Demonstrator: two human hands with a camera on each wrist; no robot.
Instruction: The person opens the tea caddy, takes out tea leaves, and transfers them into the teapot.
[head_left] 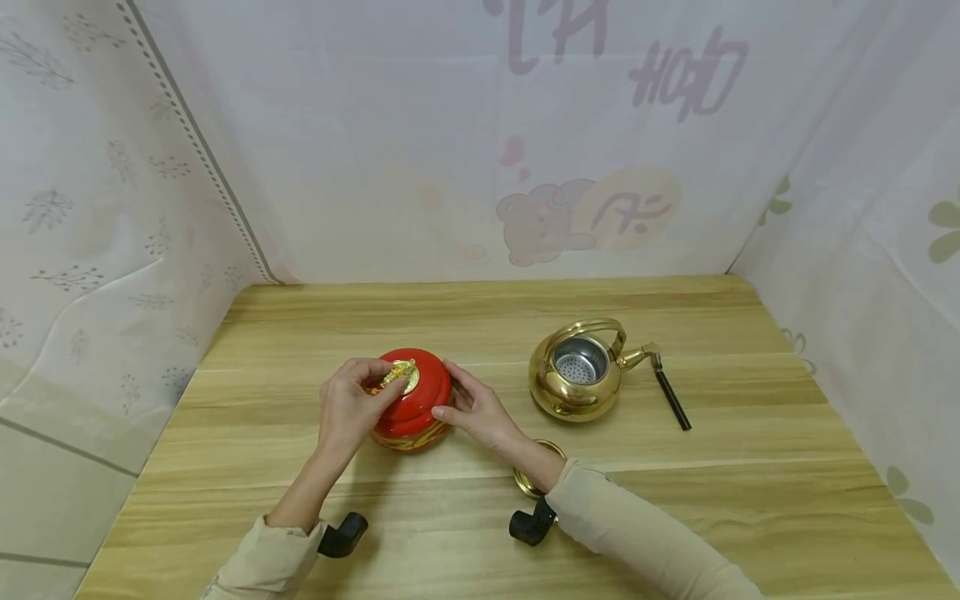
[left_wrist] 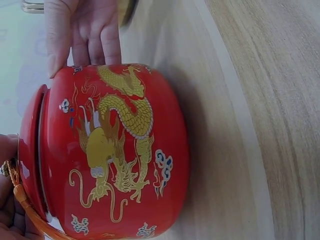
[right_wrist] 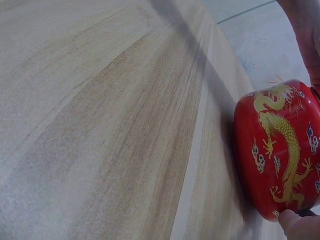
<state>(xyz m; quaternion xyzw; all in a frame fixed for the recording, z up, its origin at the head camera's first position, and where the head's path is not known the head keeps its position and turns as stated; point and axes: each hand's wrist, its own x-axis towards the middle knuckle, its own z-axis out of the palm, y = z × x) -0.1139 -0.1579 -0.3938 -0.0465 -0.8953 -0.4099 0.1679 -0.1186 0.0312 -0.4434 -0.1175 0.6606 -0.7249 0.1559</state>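
Observation:
A red lidded jar (left_wrist: 165,110) painted with gold dragons stands on the table. Its red lid (head_left: 431,377) sits on top, and a dark gap shows under the lid's rim in the left wrist view. My left hand (head_left: 348,402) pinches the gold knob (head_left: 406,372) of the lid between thumb and fingers. From the knob an orange tassel (left_wrist: 31,210) hangs down. My right hand (head_left: 483,412) holds the jar's right side, with the thumb at the front and the fingers farther back. The inside of the jar is hidden.
A gold teapot (head_left: 547,383) with a raised handle and a strainer in its open mouth stands to the right. A black side handle (head_left: 672,400) extends beyond it. Partly under my right forearm lies a round gold lid (head_left: 552,447). Patterned cloth walls (head_left: 375,167) border the wooden table (head_left: 712,517).

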